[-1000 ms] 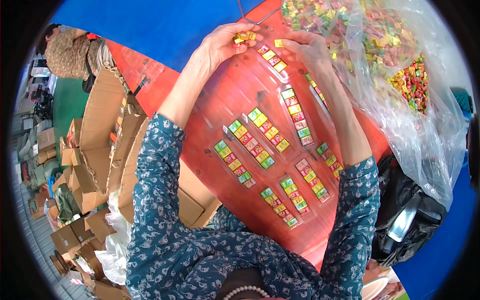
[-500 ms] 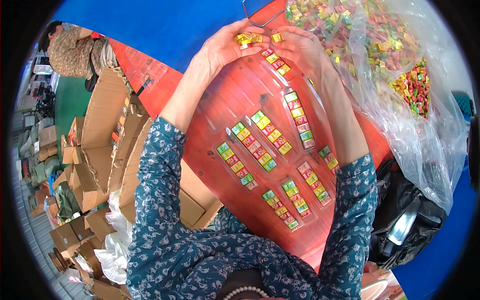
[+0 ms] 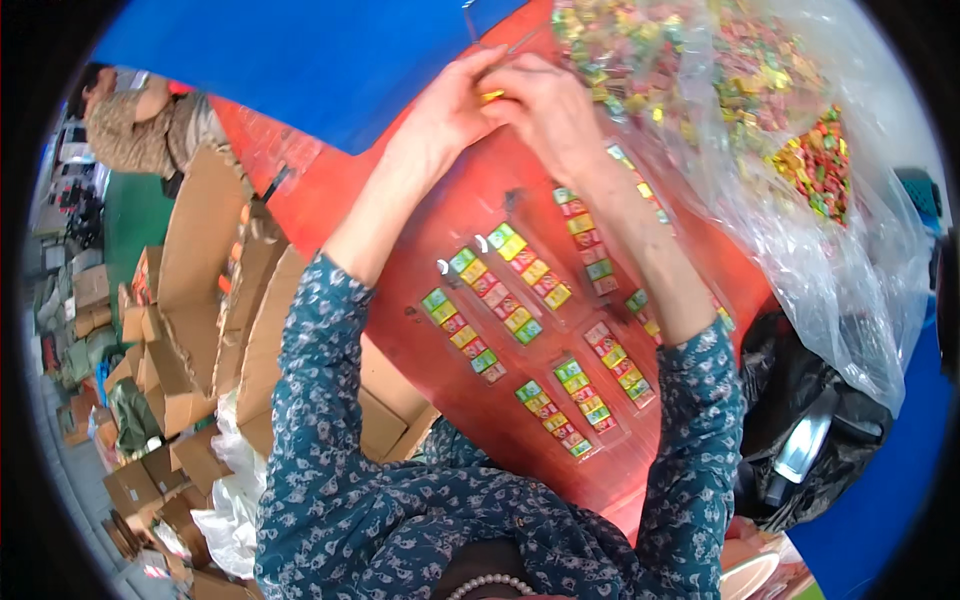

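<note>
1. nearest you on the red table (image 3: 420, 260), about eight filled strips (image 3: 470, 334) of coloured candies lie in rows; that much looks done.
2. past the strips, your left hand (image 3: 452, 100) and right hand (image 3: 548, 112) meet, fingers curled around a small yellow candy (image 3: 491, 96) pinched between them.
3. beyond and right of the strips, the clear bag (image 3: 800, 200) is full of loose candy, so plenty seems left.

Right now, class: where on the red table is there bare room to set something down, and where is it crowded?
Bare: the red table left of the left hand, toward the blue sheet. Crowded: the strips fill the middle, and the candy bag covers the right.
</note>
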The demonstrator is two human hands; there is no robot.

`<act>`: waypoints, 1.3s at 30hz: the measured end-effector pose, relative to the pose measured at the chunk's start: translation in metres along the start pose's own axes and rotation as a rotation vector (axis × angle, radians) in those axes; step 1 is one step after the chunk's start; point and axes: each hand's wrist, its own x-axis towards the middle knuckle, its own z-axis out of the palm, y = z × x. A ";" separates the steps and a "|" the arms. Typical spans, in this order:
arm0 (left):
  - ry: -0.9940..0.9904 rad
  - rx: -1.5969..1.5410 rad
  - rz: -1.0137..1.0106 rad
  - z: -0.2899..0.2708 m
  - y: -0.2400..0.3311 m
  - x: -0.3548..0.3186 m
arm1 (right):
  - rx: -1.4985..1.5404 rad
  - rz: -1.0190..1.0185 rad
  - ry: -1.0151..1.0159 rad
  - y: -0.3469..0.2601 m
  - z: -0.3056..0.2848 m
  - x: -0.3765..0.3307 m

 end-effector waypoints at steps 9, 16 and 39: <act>0.433 0.090 0.272 0.052 -0.029 -0.007 | -0.038 -0.071 0.056 0.001 -0.013 -0.020; 0.387 -0.131 0.296 0.075 -0.018 -0.013 | 0.780 0.872 0.332 -0.006 -0.069 0.005; 0.482 2.019 0.433 0.066 -0.046 0.053 | 0.130 1.246 0.527 0.235 -0.307 -0.127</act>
